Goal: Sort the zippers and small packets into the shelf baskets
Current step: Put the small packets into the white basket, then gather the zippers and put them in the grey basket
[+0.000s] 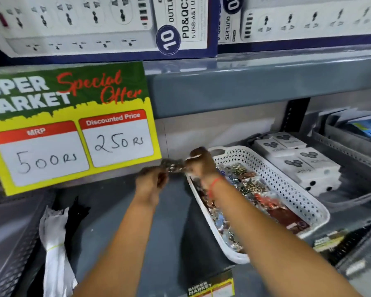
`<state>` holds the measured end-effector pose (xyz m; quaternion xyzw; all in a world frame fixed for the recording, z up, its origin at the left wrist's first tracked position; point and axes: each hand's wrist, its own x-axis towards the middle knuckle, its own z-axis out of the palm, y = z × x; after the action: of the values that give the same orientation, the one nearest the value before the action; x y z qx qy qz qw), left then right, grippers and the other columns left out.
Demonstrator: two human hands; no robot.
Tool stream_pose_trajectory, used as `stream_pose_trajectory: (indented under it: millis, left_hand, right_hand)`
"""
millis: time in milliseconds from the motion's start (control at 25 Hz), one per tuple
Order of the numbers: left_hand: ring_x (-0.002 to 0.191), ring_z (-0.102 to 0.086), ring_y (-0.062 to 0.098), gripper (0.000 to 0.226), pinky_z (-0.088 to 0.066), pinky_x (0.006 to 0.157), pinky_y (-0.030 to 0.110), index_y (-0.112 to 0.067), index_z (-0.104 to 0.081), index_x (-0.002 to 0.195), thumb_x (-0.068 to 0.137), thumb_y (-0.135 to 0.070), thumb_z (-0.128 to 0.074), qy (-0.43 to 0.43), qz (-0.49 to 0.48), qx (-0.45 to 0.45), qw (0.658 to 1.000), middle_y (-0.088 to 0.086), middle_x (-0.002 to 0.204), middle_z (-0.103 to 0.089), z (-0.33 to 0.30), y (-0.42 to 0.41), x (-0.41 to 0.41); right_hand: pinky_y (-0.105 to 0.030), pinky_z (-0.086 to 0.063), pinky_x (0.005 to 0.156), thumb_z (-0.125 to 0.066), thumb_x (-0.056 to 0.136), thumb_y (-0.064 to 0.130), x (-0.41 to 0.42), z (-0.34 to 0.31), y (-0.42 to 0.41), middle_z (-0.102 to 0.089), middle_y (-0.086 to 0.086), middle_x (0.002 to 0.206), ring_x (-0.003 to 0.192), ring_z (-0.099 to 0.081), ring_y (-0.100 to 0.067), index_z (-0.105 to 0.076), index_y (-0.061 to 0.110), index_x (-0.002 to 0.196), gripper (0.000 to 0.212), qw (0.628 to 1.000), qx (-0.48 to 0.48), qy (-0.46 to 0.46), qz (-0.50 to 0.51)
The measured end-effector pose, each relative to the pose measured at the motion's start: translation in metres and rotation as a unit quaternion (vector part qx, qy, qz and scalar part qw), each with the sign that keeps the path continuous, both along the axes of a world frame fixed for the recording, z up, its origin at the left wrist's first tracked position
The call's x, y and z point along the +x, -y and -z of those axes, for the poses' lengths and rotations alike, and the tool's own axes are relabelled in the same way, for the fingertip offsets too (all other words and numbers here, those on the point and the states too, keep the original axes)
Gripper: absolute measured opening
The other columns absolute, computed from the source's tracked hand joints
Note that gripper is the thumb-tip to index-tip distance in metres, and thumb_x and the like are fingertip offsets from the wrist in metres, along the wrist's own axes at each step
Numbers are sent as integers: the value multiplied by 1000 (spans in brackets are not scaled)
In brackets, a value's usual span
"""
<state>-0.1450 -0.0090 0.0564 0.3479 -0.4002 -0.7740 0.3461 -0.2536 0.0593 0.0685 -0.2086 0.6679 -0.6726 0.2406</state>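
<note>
While I hold: both hands pinch one shiny packet point(172, 165) between them, above the shelf.
Left hand point(151, 181): closed on its left end.
Right hand point(200, 162): closed on its right end, nearer the white basket point(304, 202).
Packet axis: roughly level, left to right.
Basket: just right of the packet.
Arms: both stretched forward.

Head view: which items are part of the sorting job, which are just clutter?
Job:
left hand
right hand
small packet held between both hands
white basket of packets
bundled zippers

Clutter:
offer sign
power strip boxes
white boxes
</note>
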Motion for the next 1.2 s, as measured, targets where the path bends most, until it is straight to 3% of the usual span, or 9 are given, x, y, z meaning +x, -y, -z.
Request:
stream_pose_trajectory:
  millis: [80,240,360,440,560,720,840,1040,1200]
  left_hand:
    - [36,-52,7,31,-45,36,12,-5,-49,63,90,10,-44,31,98,1,995,-3,32,-55,-15,-32,-23]
    - [49,-54,10,23,-45,35,12,-3,-51,70,91,6,-51,172,287,9,942,7,64,-58,-4,-113,-70]
    - [67,-65,18,13,-59,59,23,3,-64,98,87,6,-58,247,320,-77,911,17,101,-70,34,-162,-100]
    - [95,-70,29,32,-59,87,38,2,-61,118,86,3,-61,297,321,-166,884,20,120,-67,57,-181,-116]
    - [94,-68,26,34,-60,76,36,2,-58,119,87,-6,-64,375,328,-258,827,18,113,-68,71,-194,-129]
    - [99,-67,26,32,-53,72,28,2,-59,117,87,-5,-63,460,341,-375,729,17,112,-69,68,-199,-130]
    - [99,-70,25,35,-55,67,27,0,-60,115,81,-3,-69,450,351,-360,738,16,113,-71,55,-189,-121]
    - [102,-68,35,21,-55,84,38,-5,-69,101,85,-13,-58,397,137,-368,829,20,105,-72,10,-106,-33]
    - [109,-60,40,28,-47,88,43,-4,-67,105,89,-7,-44,515,-77,-408,750,24,116,-65,15,-33,103]
  right_hand:
    - [-20,-50,52,-50,87,-12,-36,-12,-54,-66,-3,62,55,-63,-13,-55,11,72,28,997,-11,66,-37]
    - [-30,-50,71,-55,84,-11,-103,-3,-158,-55,-10,79,71,-52,-18,-57,5,85,16,964,260,4,-62]
    - [-22,-37,51,-56,82,-7,-118,13,-189,-55,-9,72,63,-52,-18,-55,6,73,17,854,490,-160,-76]
    - [-23,-40,56,-54,84,-1,-116,26,-194,-63,-16,103,95,-63,-28,-54,5,86,7,777,571,-252,-86]
    - [-35,-48,90,-50,89,5,-110,49,-196,-57,-20,131,121,-56,-34,-54,3,114,26,732,600,-319,-51]
    - [-42,-48,97,-50,90,8,-106,60,-192,-59,-19,131,121,-57,-35,-57,3,122,34,705,622,-340,-34]
    - [-41,-48,96,-46,92,6,-99,46,-185,-57,-19,132,121,-56,-34,-56,3,124,34,689,642,-337,-14]
    - [-43,-51,92,-44,90,2,-57,7,-118,-65,-25,117,110,-62,-38,-64,-2,112,30,756,482,-441,40]
    - [-30,-49,88,-47,90,5,49,0,-15,-68,-21,115,109,-63,-33,-71,3,105,28,880,299,-342,-137]
